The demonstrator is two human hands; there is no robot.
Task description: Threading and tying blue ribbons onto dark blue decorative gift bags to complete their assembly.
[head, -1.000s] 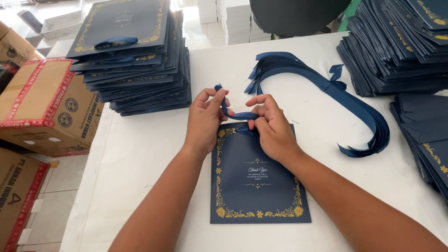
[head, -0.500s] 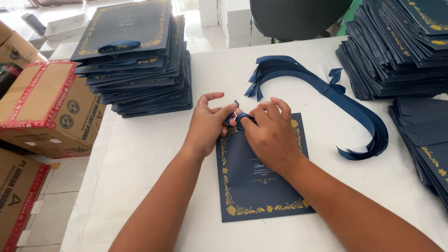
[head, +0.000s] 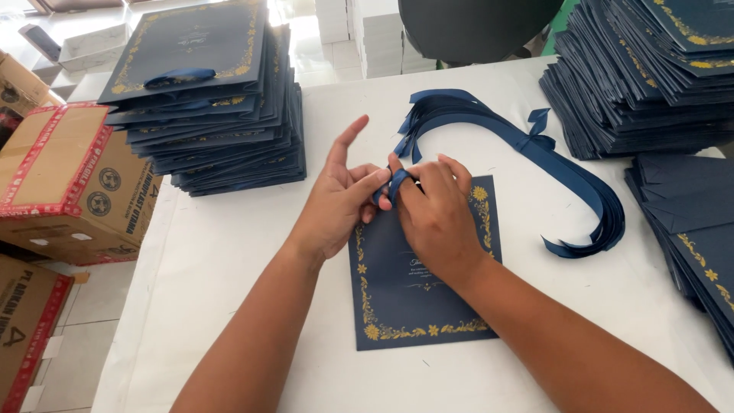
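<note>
Fingers (head: 367, 183) of both hands pinch a blue ribbon (head: 397, 183) over a card (head: 413, 298) — white table (head: 229, 252).

One head-worn camera looks steeply down, facing twelve o'clock across the white table (head: 229, 252), close above the person's forearms; no second view.

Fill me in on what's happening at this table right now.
A person is working a short dark blue satin ribbon with both hands at the top edge of a flat navy paper bag with gold floral border, lying on the white table. The left hand and right hand pinch the ribbon between fingertips. A bundle of long blue ribbons lies beyond; a stack of ribboned navy bags sits left, more stacks right.
</note>
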